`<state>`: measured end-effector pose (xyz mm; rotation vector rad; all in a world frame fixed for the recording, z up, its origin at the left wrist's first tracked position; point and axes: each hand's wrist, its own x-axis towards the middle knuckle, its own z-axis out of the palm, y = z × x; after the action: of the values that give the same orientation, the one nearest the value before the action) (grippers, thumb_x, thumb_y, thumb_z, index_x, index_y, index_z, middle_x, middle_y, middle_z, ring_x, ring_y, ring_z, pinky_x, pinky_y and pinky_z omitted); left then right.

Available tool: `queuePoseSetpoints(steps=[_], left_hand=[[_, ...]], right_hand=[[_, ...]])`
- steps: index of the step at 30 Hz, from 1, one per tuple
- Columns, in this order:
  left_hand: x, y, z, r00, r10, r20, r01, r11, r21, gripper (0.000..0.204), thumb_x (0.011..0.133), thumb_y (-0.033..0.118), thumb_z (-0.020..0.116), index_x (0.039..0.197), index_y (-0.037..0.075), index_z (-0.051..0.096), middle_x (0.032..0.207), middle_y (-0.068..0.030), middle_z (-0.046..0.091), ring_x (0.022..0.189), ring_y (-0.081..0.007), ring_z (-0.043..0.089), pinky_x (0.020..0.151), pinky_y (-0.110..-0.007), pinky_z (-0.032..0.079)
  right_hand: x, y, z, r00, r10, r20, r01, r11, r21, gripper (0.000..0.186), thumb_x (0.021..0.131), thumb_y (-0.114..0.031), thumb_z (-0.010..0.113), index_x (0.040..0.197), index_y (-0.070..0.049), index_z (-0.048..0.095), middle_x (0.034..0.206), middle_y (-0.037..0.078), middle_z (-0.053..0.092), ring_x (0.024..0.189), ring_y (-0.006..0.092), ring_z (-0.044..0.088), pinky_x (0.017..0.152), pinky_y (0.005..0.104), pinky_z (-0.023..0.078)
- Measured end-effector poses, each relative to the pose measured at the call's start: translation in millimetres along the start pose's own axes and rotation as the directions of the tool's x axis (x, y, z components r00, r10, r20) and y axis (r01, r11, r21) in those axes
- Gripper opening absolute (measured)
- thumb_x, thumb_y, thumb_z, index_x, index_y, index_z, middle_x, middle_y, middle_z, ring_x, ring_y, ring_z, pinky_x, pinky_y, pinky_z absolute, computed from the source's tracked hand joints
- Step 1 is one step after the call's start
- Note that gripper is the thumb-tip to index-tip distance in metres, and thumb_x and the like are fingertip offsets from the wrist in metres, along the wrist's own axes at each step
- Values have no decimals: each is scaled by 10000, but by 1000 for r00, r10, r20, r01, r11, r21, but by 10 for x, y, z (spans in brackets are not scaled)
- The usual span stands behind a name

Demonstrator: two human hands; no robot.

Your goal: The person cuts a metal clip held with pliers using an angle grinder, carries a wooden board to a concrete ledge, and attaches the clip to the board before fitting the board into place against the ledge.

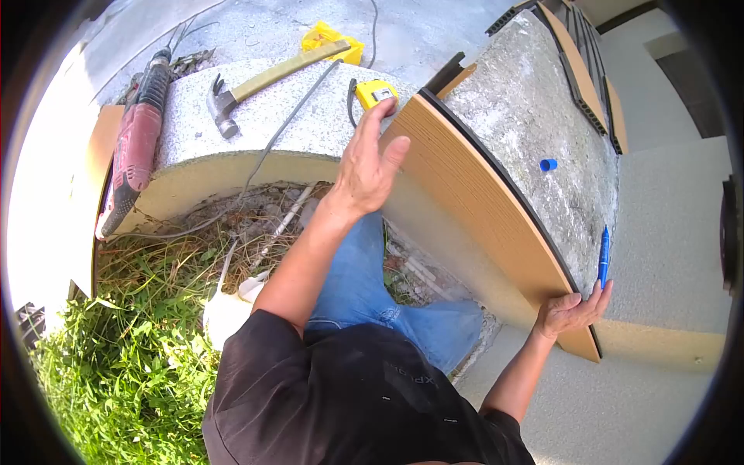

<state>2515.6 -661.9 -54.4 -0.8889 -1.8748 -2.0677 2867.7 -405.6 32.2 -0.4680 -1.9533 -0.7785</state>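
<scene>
A wood-coloured plank [473, 198] with a dark edge leans upright against the front of a rough concrete ledge. At its far left end is my left hand [366, 167], open, thumb apart and fingertips by the plank's corner. My right hand [573, 310] rests against the plank's near right end and grips a blue marker [604, 260], tip pointing away from me. The marker's blue cap [548, 165] lies on the concrete top. Just beyond my left fingertips sits a yellow tape measure [376, 94].
A claw hammer [279, 77] and a red power tool [139, 132] lie on the curved ledge [194, 124]. A grey cord [291, 116] crosses it. Behind is a yellow bag [333, 43]. More planks [573, 70] stand at the far right, beside a wall [666, 232]. Grass grows lower left.
</scene>
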Motion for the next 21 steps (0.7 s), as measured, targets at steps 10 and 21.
queuePoseSetpoints(steps=[10, 21], left_hand=[[114, -209, 43, 980, 22, 197, -18, 1000, -21, 756, 1012, 472, 701, 1514, -39, 459, 1449, -243, 567, 1326, -400, 571, 1150, -461, 444], [273, -391, -89, 960, 9, 281, 3, 999, -44, 858, 890, 528, 787, 1469, -52, 535, 1486, -235, 593, 1386, -420, 561, 1160, -462, 453]], right_hand=[[-25, -7, 10, 995, 41, 94, -50, 994, 94, 478, 1151, -295, 316, 1343, 61, 571, 1474, 279, 569, 1341, 429, 562, 1138, 525, 418], [-92, -5, 96, 983, 99, 154, -129, 972, 196, 507, 1141, -335, 266, 1299, 38, 571, 1477, 266, 549, 1364, 415, 534, 1170, 541, 410]])
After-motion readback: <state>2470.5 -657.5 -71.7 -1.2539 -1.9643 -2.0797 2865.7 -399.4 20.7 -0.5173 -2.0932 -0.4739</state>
